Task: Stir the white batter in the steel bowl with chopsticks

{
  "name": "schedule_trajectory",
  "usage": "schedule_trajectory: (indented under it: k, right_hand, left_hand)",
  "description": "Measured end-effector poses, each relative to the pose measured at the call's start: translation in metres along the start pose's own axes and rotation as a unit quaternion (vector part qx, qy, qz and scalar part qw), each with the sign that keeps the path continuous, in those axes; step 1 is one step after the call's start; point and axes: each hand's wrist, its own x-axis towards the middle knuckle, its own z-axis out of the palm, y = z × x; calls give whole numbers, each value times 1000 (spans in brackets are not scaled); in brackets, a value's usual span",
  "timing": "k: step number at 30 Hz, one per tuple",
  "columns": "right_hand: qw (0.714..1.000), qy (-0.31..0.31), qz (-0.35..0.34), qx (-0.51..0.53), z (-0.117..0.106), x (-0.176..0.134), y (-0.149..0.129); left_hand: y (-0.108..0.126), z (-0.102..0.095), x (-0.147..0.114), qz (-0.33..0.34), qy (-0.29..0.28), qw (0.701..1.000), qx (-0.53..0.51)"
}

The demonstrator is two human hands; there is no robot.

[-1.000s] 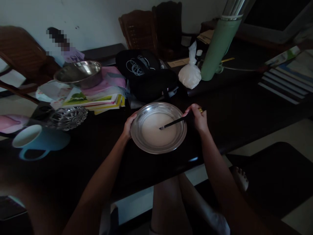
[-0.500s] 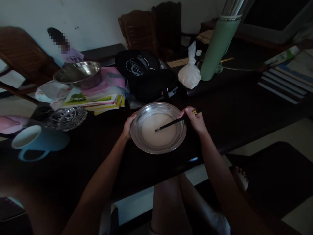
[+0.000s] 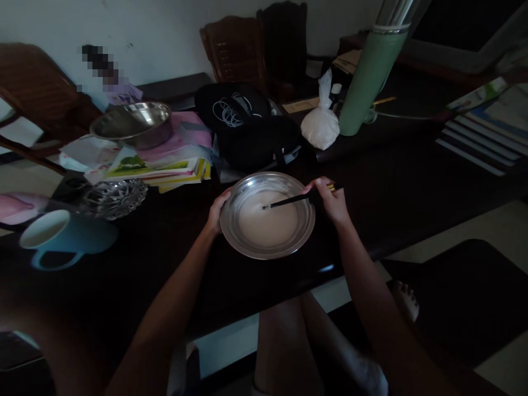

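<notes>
**Chopsticks stirring a pale mixture in a steel dish**

Clutter fills the far left of a dark table (image 3: 404,181): a blue mug (image 3: 61,239) lies nearest the viewer, with a cut-glass dish (image 3: 113,198) just behind it. Further back, a steel bowl (image 3: 132,124) sits on a stack of books and papers (image 3: 165,165). A black bag (image 3: 247,129) lies behind the centre of the table.

In the centre, close to the table's near edge, sits a wide, shallow steel dish (image 3: 267,214) holding a pale, milky mixture (image 3: 268,220). The left hand (image 3: 216,209) is curled around the dish's left rim, gripping it and keeping it steady. The right hand (image 3: 330,201) is closed around the upper end of dark chopsticks (image 3: 289,201), right at the dish's right rim.

Compared with half a second ago, the chopstick tips sit higher in the dish, now towards the far side of the mixture, and the sticks lie flatter. The dish and the left hand are unmoved. This looks like one sweep of a continuing stir, and the mixture appears smooth.

To the right, behind the dish, stand a knotted plastic bag of white powder (image 3: 320,125) and a tall green flask (image 3: 367,82). More books (image 3: 487,132) are stacked at the far right.
</notes>
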Motion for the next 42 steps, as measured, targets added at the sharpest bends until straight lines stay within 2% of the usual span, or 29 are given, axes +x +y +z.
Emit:
schedule_trajectory:
  k: [3,6,8,11,14,16,19,22,25,28,31,36,42]
  right_hand:
    - [1000,17,12,23,0,-1,-1]
    - [999,-31,19,16,1,-2,-4]
    - [999,-48,0,-2,1,-1,-5]
    - [1000,-11,-24,-11,1,0,-3]
    - [1000,16,0,10,0,-1,-2]
    - [1000,-8,6,7,0,-1,-2]
    - [998,-48,-20,-28,0,-1,-3]
    - [999,-22,-31,-33,0,0,-2]
    - [1000,16,2,9,-1,-1,-1]
    - [1000,-14,19,14,1,-1,-3]
    - [999,-38,7,-2,2,-1,-3]
    - [999,22,20,17,1,-1,-1]
    - [999,-46,-3,-17,1,-1,-3]
  left_hand:
    - [0,0,0,3,-5,1000,5]
    - [0,-1,1,7,-5,1000,9]
    - [-1,-1,1,10,-6,1000,8]
    - [-1,-1,1,10,-11,1000,8]
    - [-2,-2,1,9,-10,1000,6]
    - [-2,-2,2,7,-5,1000,3]
    - [-2,-3,2,-1,4,1000,3]
    - [-2,-2,1,-1,4,1000,3]
    - [-1,-1,1,2,5,1000,-3]
    - [-1,0,1,3,9,1000,-4]
    - [1,1,0,3,9,1000,2]
    - [3,3,-2,-2,11,1000,-7]
    - [1,1,-1,-3,3,1000,3]
